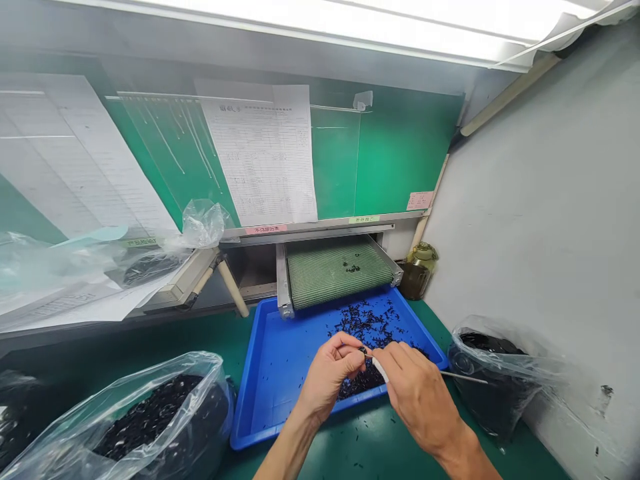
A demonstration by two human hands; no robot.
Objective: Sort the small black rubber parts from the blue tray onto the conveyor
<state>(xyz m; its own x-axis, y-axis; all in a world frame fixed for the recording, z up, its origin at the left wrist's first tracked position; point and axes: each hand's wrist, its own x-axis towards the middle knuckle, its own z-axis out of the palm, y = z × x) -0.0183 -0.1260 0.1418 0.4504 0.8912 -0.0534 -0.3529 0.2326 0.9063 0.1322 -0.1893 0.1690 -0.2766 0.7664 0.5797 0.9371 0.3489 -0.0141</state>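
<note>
Above the near right part of the blue tray (pixel 280 373), my two hands meet at the fingertips. A small black part (pixel 363 350) sits pinched between the thumb and fingers of my left hand (pixel 327 373). My right hand (pixel 417 393) is closed around a slim rod-like tool (pixel 465 378), whose pale end sticks out to the right. A white piece (pixel 380 370) shows along the right thumb; whether it belongs to the tool or is a finger covering, I cannot tell. Many small black parts (pixel 367 323) lie loose in the tray beneath the hands.
A green ribbed conveyor belt (pixel 335 270) ends over the tray's back edge, carrying several black bits. Clear bags of black parts stand left (pixel 150 413) and right (pixel 493 373). A jar (pixel 419 270) stands by the wall. Papers (pixel 265 153) hang behind.
</note>
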